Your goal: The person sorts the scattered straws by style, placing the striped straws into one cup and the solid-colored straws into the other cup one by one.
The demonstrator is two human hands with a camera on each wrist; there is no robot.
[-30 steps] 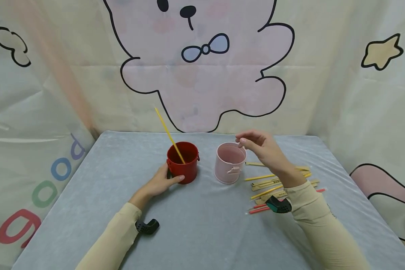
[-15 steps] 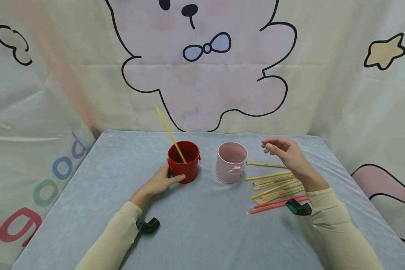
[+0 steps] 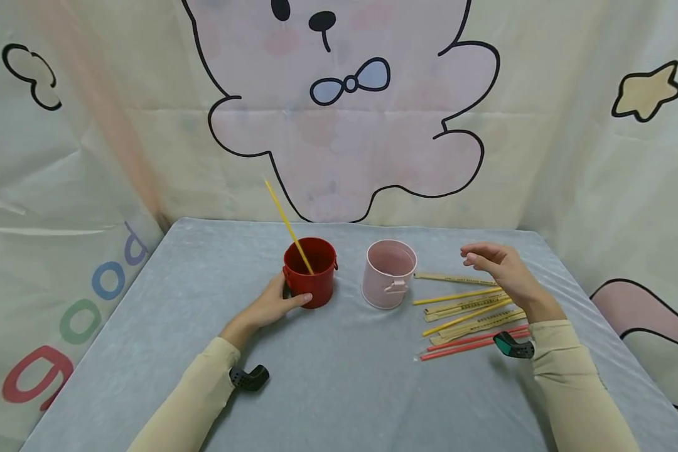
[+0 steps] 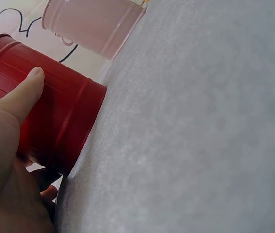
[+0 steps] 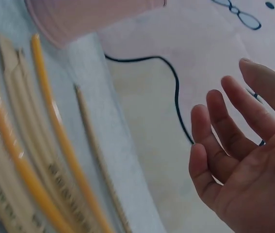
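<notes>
My left hand holds the red bucket low on its side, thumb across the front and fingers round the left. A thin yellow straw leans out of that bucket toward the back left. In the left wrist view, the thumb lies along the red wall. My right hand is raised over the far side of the straws, its fingers loosely bent and holding nothing. Beneath it lie yellow straws, slim printed paper packets and red straws. The right wrist view shows the bare palm.
A pale pink bucket stands between the red bucket and the straws. All of it is on a grey-blue cloth covering the table. Behind rises a printed curtain with a cartoon animal.
My right hand has moved right and slightly down, from above the pink bucket's rim to over the straws. My left hand still holds the red bucket with the yellow straw in it.
</notes>
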